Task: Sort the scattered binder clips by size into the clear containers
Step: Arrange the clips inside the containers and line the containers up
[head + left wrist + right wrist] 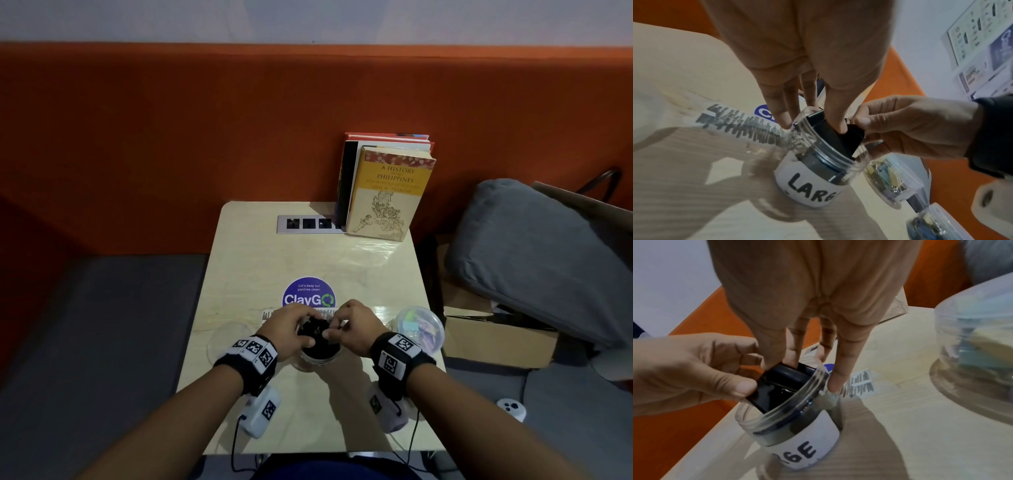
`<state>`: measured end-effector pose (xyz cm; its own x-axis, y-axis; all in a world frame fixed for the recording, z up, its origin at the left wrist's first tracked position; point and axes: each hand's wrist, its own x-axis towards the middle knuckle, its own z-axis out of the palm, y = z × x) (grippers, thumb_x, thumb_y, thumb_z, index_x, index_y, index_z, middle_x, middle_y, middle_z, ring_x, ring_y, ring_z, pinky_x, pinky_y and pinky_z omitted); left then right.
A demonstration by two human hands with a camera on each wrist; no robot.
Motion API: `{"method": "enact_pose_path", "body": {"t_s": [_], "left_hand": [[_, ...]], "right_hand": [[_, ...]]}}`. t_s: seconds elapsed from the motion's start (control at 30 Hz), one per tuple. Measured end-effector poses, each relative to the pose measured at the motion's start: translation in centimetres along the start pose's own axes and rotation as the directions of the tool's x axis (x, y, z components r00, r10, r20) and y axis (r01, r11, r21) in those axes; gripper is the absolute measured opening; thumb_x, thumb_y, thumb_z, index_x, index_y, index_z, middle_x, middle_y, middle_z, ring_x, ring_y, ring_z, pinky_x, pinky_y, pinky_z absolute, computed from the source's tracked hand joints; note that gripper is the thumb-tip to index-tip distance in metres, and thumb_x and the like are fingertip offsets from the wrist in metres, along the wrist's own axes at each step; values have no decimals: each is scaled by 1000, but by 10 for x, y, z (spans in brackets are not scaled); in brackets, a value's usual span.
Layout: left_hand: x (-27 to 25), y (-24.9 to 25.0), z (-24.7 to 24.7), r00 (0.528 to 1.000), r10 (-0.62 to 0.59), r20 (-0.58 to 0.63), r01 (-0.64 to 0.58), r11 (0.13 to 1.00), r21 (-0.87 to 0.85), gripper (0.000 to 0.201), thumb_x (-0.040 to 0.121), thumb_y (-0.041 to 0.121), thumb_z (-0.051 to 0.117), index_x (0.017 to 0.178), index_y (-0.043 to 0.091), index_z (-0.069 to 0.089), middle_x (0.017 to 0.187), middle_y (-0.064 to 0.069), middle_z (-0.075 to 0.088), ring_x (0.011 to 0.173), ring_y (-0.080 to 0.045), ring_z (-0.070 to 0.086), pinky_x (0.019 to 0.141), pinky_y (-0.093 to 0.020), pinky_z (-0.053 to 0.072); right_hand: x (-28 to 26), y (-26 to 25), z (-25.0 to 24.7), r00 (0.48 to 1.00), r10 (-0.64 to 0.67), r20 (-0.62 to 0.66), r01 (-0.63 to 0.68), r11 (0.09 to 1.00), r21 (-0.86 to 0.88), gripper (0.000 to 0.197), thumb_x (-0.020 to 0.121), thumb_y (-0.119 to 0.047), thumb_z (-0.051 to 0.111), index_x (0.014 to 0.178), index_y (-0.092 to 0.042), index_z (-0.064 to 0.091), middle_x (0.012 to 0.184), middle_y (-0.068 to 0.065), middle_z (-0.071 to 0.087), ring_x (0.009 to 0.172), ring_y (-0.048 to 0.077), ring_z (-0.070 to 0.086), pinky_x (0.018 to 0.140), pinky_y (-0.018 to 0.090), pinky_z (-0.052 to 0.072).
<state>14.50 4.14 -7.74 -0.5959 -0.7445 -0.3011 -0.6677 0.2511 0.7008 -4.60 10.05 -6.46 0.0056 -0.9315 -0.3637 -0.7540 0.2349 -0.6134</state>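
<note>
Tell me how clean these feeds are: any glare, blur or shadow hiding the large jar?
Head view: dim, glare on the table, hands cover the jar. Left wrist view: label readable, hand shadows across the tabletop. Right wrist view: near container blurred, black clip sharp.

Black binder clip (849, 138) — tilted, half inside clear "LARGE" jar (813, 183).

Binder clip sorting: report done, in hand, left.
Done: the jar of pastel clips is filled, and dark clips already lie in the LARGE jar. In hand: the left hand and right hand work a large black clip in at its mouth. Left: no loose clips show on the table.
</note>
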Motion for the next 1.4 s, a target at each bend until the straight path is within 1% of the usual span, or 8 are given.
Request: {"method": "enact_pose_path", "body": {"t_s": [0.4,0.57,0.7,0.83,0.97,1.2,1.3,1.4], "left_hand": [[-5,-4,-2,998,32,57,-37,995,89,59,79,29,81,132,29,55,131,7,54,121,-10,47,100,-23,36],[-6,-6,2,992,29,121,-47,988,149,70,72,34,84,134,26,52,130,4,54,123,-15,47,103,-31,40],[-8,-3,3,993,59,98,-74,984,164,73,76,26,81,141,26,48,137,3,52,127,-16,45,107,-31,38],[-8,-6,-2,986,68,152,-74,997,36,83,78,41,80,150,32,38,152,9,40,138,-11,36,115,-36,33],[-7,-3,-4,992,66,112,-75,994,82,47,95,25,65,141,28,54,151,7,44,139,-14,39,115,-32,31],[-3,-1,-8,998,-19,56,19,1000,8,33,90,27,71,122,28,64,125,6,61,114,-10,56,94,-20,41],[-6,-8,-9,994,-56,94,69,988,-137,31,88,19,74,115,33,66,120,9,65,109,-10,62,97,-27,49],[-2,-3,-6,994,-100,34,101,994,-41,26,82,26,79,103,31,64,108,12,64,100,-12,62,92,-34,52]], "right_hand": [[-2,-2,-3,992,116,44,-121,979,163,19,72,-15,79,83,-19,64,101,2,64,92,22,65,84,39,56],[-3,1,-1,990,112,84,-125,978,164,31,71,2,67,90,-23,63,106,0,65,97,21,65,88,37,56],[-3,3,3,987,135,84,-148,972,181,36,69,-1,69,97,-23,61,110,0,62,100,21,64,88,39,56],[-1,0,2,987,139,81,-152,969,196,48,71,-22,79,112,-23,53,113,-1,60,99,21,62,87,35,53],[0,-1,7,977,180,111,-191,977,97,65,75,-24,81,129,-20,46,121,3,59,106,23,59,90,30,47],[5,-3,-1,961,220,164,-236,968,81,50,75,-27,78,119,-22,53,117,1,63,105,21,60,86,30,49],[5,-1,-2,954,249,165,-273,951,145,39,79,-25,74,113,-22,54,112,1,65,99,23,65,89,38,54],[4,-1,7,955,265,134,-280,953,112,41,77,-18,75,110,-23,50,108,6,67,94,28,66,84,39,56]]}}
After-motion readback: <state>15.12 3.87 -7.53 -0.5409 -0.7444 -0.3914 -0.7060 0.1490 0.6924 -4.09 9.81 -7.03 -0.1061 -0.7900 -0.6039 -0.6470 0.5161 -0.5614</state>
